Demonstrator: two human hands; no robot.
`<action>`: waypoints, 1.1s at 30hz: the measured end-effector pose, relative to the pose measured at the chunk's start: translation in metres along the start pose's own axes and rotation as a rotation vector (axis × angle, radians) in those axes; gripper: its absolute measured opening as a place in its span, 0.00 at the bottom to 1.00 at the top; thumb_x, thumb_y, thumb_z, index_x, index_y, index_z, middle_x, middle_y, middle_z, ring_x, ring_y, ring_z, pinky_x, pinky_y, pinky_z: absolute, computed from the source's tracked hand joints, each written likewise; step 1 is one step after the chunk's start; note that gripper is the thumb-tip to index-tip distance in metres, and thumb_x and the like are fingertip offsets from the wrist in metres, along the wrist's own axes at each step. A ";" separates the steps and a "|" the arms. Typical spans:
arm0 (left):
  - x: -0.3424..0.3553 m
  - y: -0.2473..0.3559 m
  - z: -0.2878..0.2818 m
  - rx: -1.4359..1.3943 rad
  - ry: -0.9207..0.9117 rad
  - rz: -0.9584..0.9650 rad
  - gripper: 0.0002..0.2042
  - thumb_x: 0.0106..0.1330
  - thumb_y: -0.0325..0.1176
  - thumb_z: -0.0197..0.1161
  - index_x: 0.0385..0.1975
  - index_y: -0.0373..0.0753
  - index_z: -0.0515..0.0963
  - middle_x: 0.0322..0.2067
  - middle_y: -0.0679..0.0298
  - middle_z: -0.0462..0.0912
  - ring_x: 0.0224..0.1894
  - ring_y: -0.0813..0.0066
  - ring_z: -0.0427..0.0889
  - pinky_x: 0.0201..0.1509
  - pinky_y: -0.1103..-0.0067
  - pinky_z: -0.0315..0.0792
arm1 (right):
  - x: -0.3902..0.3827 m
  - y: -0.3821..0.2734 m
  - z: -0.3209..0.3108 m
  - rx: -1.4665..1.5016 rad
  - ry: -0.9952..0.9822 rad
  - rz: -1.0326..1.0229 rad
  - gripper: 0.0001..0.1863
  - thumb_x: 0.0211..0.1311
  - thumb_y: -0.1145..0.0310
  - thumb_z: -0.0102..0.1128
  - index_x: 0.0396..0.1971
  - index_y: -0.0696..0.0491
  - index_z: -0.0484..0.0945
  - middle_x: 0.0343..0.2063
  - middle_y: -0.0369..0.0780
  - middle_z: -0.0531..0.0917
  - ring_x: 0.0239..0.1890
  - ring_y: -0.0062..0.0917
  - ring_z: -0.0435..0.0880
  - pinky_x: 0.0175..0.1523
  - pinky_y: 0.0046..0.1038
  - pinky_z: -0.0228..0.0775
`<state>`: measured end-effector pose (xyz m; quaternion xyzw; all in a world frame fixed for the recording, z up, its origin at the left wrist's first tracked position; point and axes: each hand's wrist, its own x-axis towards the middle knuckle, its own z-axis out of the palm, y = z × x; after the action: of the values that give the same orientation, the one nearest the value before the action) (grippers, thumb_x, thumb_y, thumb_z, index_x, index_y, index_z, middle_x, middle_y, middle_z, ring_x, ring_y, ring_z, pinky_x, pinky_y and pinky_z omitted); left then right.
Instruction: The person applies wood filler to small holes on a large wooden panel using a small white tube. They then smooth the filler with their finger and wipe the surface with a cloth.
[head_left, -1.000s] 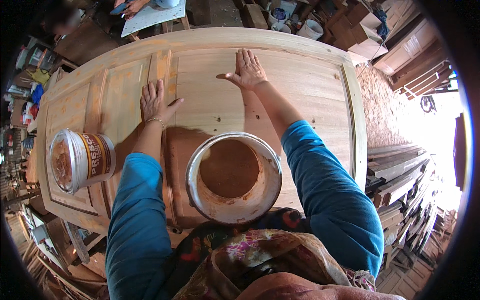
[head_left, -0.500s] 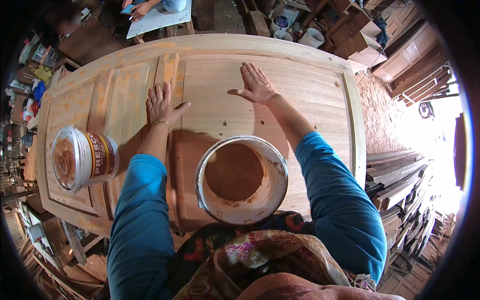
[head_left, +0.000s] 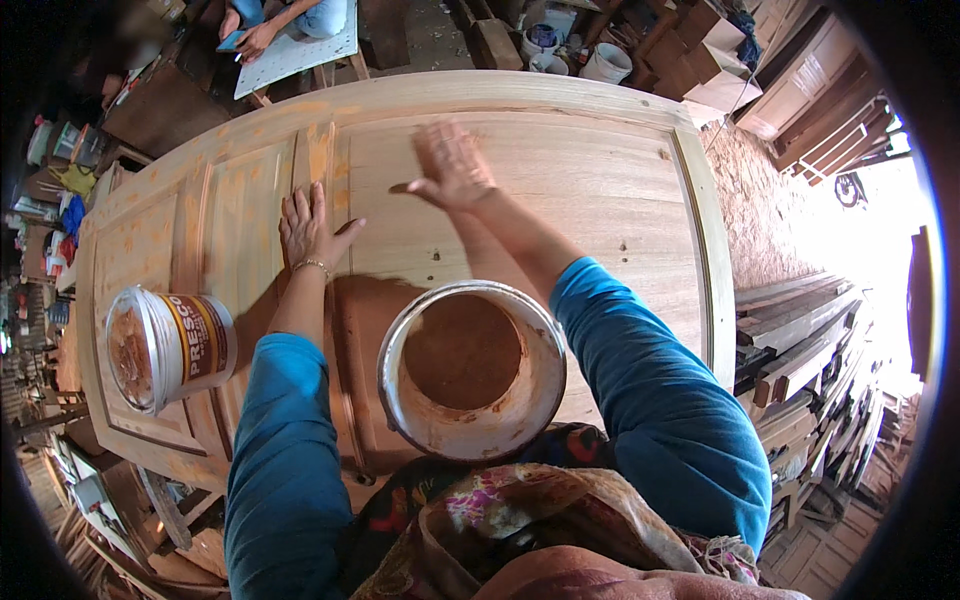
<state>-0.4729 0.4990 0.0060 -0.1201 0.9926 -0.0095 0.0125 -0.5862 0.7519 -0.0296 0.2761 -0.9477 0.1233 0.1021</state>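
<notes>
A pale wooden panelled door [head_left: 590, 210] lies flat before me, with orange-brown smears over its left panels. My left hand [head_left: 312, 232] rests on it beside a raised moulding, fingers spread and holding nothing. Over the wide right-hand panel, my right hand [head_left: 455, 172] is stretched flat and blurred by motion; I see nothing in it. Between my forearms stands a large white bucket [head_left: 545, 375], brown inside, its rim stained. Left of my left arm, a smaller white tub [head_left: 210, 340] with a yellow-and-brown label has brown paste across its top.
Stacked timber [head_left: 800, 350] lies right of the door. Beyond its far edge are white buckets [head_left: 606, 64] and wooden boxes [head_left: 715, 65]. At the top left, another person's hand [head_left: 258, 42] is over a white board [head_left: 310, 55]. Cluttered shelves line the left.
My right hand has swept left across the panel, nearer to my left hand. My left hand stays on the same part of the door. The view has shifted slightly.
</notes>
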 end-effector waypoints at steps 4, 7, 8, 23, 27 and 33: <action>-0.003 0.000 -0.001 -0.015 0.013 0.005 0.50 0.53 0.67 0.59 0.71 0.45 0.47 0.70 0.47 0.48 0.72 0.48 0.44 0.72 0.56 0.44 | 0.013 -0.016 -0.004 0.041 -0.143 0.008 0.56 0.56 0.26 0.39 0.68 0.61 0.49 0.70 0.50 0.51 0.73 0.41 0.45 0.74 0.41 0.38; -0.006 -0.002 0.005 -0.024 0.014 -0.001 0.50 0.53 0.67 0.59 0.71 0.46 0.47 0.70 0.48 0.47 0.72 0.48 0.43 0.72 0.56 0.44 | 0.012 0.013 -0.017 -0.072 -0.100 0.215 0.55 0.57 0.28 0.41 0.68 0.62 0.49 0.69 0.50 0.53 0.73 0.41 0.46 0.74 0.41 0.39; -0.004 -0.002 0.005 -0.026 0.019 -0.001 0.50 0.53 0.67 0.59 0.71 0.46 0.47 0.70 0.48 0.46 0.72 0.48 0.43 0.72 0.56 0.44 | 0.007 0.028 -0.022 -0.109 -0.089 0.322 0.54 0.57 0.28 0.41 0.68 0.62 0.49 0.70 0.50 0.53 0.73 0.41 0.45 0.74 0.41 0.37; -0.003 0.001 0.001 -0.011 -0.011 0.004 0.50 0.55 0.63 0.60 0.72 0.44 0.45 0.70 0.48 0.46 0.73 0.49 0.42 0.73 0.59 0.44 | -0.044 0.122 -0.042 -0.142 -0.092 0.633 0.55 0.57 0.26 0.37 0.70 0.59 0.45 0.71 0.51 0.46 0.74 0.41 0.40 0.74 0.43 0.33; 0.001 0.000 0.006 -0.018 0.010 0.002 0.50 0.53 0.66 0.60 0.72 0.46 0.47 0.71 0.51 0.47 0.73 0.50 0.42 0.72 0.58 0.46 | -0.046 0.094 -0.005 -0.401 0.158 0.062 0.54 0.58 0.27 0.37 0.69 0.60 0.46 0.71 0.51 0.47 0.74 0.41 0.41 0.74 0.42 0.35; 0.001 -0.006 0.021 -0.030 0.068 0.019 0.50 0.53 0.65 0.60 0.71 0.46 0.47 0.70 0.49 0.48 0.72 0.50 0.45 0.72 0.59 0.47 | -0.062 0.124 -0.051 -0.036 -0.010 0.289 0.54 0.57 0.27 0.39 0.68 0.60 0.50 0.70 0.49 0.53 0.73 0.41 0.47 0.74 0.41 0.39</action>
<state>-0.4719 0.4925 -0.0147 -0.1103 0.9936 0.0014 -0.0229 -0.5965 0.8990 -0.0192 0.1353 -0.9802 0.1182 0.0837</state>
